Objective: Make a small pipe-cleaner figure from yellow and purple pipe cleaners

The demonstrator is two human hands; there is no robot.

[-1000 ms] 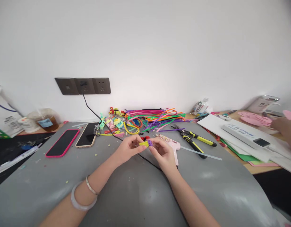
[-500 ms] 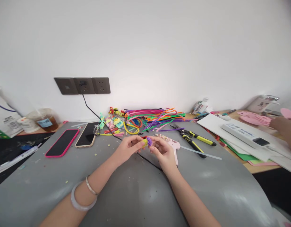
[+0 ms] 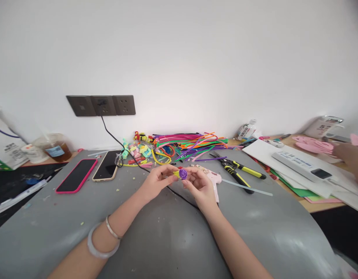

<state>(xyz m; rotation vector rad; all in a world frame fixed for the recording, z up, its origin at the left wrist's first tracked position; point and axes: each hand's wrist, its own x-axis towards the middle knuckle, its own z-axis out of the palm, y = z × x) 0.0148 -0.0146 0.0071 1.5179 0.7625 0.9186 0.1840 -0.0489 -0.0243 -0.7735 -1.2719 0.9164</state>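
Note:
Both hands meet over the middle of the grey mat [image 3: 155,236], around a small pipe-cleaner piece [image 3: 183,174] with a coiled purple end and a yellow part. My left hand [image 3: 159,181] pinches the yellow part between thumb and fingers. On the other side, my right hand [image 3: 201,187] has its curled fingers and thumb at the purple coil. Just behind the right hand lies a pale pink glue gun [image 3: 215,178], partly hidden by that hand, with a clear glue stick [image 3: 248,187] reaching out to the right.
Pipe cleaners [image 3: 190,143] lie heaped along the wall. Pliers [image 3: 238,174] rest at right, beside papers carrying a white device [image 3: 301,164]. Two phones [image 3: 77,176] lie left, a drink cup [image 3: 57,149] beyond. A black cord [image 3: 109,131] crosses the mat. Another person's hand [image 3: 347,153] reaches in from the right.
The pipe-cleaner piece has turned in my fingers, so its purple spiral now faces me. Both arms have stayed nearly in place. The other person's hand at far right shifted slightly.

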